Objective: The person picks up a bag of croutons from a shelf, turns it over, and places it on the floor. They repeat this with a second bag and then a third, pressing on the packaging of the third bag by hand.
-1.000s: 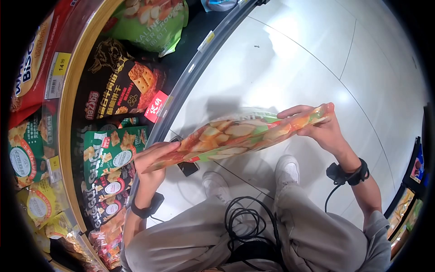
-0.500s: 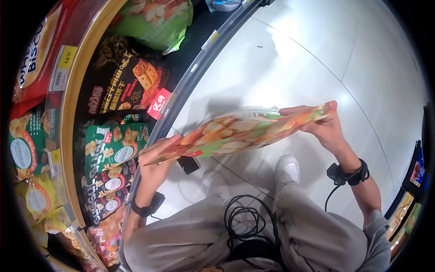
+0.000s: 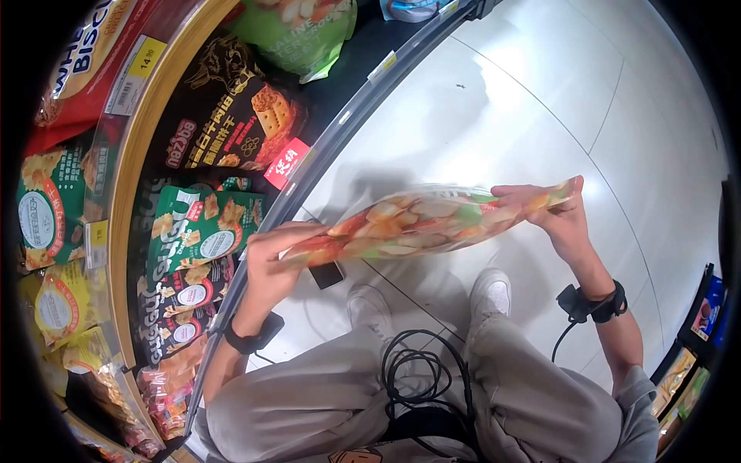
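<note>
A large green and orange snack bag (image 3: 417,224), printed with pale cracker pieces, is held out over the floor between my two hands. My left hand (image 3: 278,258) is closed on its left end, close to the shelf edge. At the opposite end my right hand (image 3: 559,212) grips the bag with its fingers wrapped on the edge. I see the bag nearly edge-on, slightly blurred. A similar green bag (image 3: 301,35) lies on the shelf at the upper left.
On the shelf beside it lie a black biscuit bag (image 3: 231,116), a green snack bag (image 3: 204,228) and a red promotion tag (image 3: 287,163). A dark phone (image 3: 327,275) is on the tiled floor (image 3: 540,100). A black cable (image 3: 421,378) lies coiled over my lap.
The bag has turned slightly, and its left end has risen a little with my left hand. My view has shifted, so the shelf appears further right. Both hands keep their hold.
</note>
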`<state>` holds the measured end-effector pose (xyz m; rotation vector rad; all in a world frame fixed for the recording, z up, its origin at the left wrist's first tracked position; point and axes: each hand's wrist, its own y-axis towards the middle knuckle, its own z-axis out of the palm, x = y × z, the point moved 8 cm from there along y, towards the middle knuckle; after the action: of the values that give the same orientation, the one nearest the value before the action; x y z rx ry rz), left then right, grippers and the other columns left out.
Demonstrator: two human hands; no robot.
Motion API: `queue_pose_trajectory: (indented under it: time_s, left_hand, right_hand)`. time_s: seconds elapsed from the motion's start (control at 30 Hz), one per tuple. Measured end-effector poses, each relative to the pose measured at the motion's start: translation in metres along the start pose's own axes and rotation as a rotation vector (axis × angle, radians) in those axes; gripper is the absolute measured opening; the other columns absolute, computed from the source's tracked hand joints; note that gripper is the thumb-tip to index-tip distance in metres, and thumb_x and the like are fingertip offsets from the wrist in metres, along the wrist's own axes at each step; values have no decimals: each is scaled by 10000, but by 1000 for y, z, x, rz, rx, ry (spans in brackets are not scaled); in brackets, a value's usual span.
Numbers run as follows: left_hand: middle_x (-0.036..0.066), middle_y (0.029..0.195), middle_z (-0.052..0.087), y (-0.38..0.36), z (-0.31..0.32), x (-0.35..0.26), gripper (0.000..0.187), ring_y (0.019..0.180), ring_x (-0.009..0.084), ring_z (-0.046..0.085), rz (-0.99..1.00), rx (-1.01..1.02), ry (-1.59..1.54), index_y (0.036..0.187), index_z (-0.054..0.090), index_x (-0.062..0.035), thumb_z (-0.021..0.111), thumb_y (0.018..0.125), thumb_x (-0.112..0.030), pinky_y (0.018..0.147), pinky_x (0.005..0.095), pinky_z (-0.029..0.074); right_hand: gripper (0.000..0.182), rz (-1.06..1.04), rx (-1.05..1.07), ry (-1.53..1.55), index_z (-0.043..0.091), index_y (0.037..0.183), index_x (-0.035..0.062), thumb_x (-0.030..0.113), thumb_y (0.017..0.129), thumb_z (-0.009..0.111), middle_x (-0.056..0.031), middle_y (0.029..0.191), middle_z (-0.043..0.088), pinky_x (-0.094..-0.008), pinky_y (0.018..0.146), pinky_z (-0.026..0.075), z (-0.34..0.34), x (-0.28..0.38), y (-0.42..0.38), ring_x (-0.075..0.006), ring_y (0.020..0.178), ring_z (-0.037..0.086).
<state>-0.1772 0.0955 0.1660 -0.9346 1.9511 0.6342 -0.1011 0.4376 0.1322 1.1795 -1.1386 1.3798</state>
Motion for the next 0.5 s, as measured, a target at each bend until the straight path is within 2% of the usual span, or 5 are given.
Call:
queue_pose_trajectory:
  time_s: [0.03, 0.07, 0.23, 0.5]
  left_hand:
    - [189, 982, 724, 0, -1, 1, 275, 917, 240, 708, -81, -24, 6, 1049, 710, 48, 675, 777, 56, 821, 302, 541]
    - [189, 982, 724, -1, -2, -3, 275, 917, 240, 708, -80, -24, 8, 1049, 710, 48, 675, 777, 56, 821, 302, 541]
    - [182, 1020, 724, -4, -8, -4, 310, 919, 227, 712, -76, -97, -53, 1079, 703, 51, 661, 774, 89, 827, 285, 542]
    - [182, 991, 728, -3, -8, -5, 279, 905, 232, 709, -57, -96, -56, 1051, 712, 53, 613, 795, 104, 817, 287, 541]
  right_hand:
    - [355, 33, -16, -42, 697, 1080, -43, 253, 883, 700, -171, 1134, 692, -354, 898, 546, -4, -5, -2, -241, 1034, 673]
    - [464, 65, -31, -84, 690, 1088, -52, 367, 888, 695, -191, 1132, 688, -373, 904, 545, -8, -9, -3, -271, 1038, 674]
    - [503, 58, -37, -133, 678, 1097, -62, 393, 884, 697, -186, 1135, 688, -364, 899, 548, -11, -14, -4, -259, 1013, 684]
    - [483, 62, -39, -113, 680, 1087, -50, 387, 882, 699, -187, 1140, 687, -356, 905, 542, -11, -14, -5, -257, 1030, 679]
